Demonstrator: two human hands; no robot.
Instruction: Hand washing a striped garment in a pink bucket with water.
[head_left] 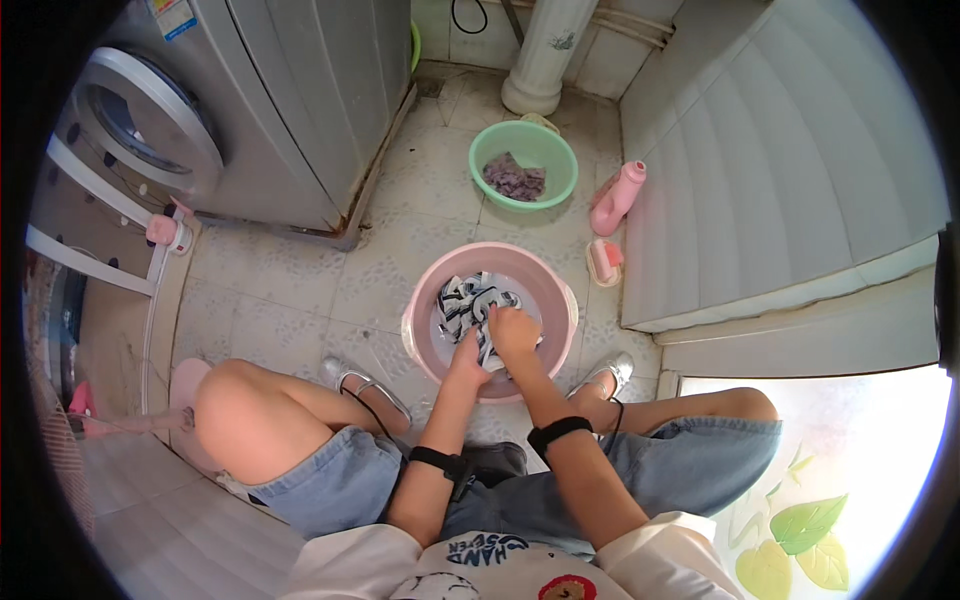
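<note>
A pink basin (548,300) stands on the floor between my feet, with a black-and-white patterned cloth garment (461,302) bunched inside it and some water around the cloth. Both my hands are down in the basin. My left hand (468,358) is closed on the lower part of the garment. Just right of it and a little higher, my right hand (514,330) makes a fist around another fold. A bit of the cloth is bunched up between the two hands. Some of my fingers are hidden by the hands and the fabric.
Beyond the pink basin sits a green basin (555,155) holding a purplish patterned cloth (514,180). Along the right wall are a pink bottle (618,198) and a soap dish (604,262) with pink soap. A grey washing machine (300,110) with its round door ajar stands at the left, a white pipe (540,60) at the back.
</note>
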